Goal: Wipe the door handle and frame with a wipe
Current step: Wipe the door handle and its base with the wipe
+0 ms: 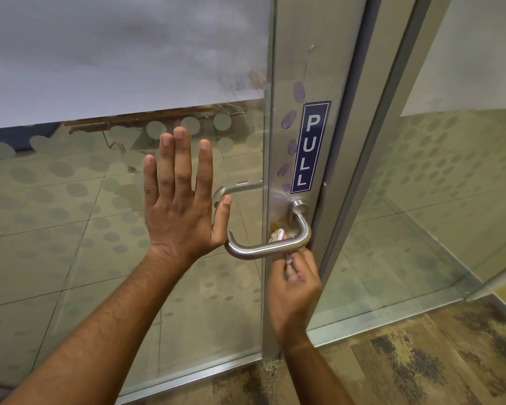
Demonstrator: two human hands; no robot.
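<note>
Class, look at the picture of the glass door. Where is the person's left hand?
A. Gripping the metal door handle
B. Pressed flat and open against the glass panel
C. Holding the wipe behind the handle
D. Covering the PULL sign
B: the left hand lies open with fingers spread on the glass panel, beside the door handle, while the right hand works the wipe behind the handle, below the PULL sign.

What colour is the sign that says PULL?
Dark blue with white letters, on the PULL sign, seen in the head view.
</note>
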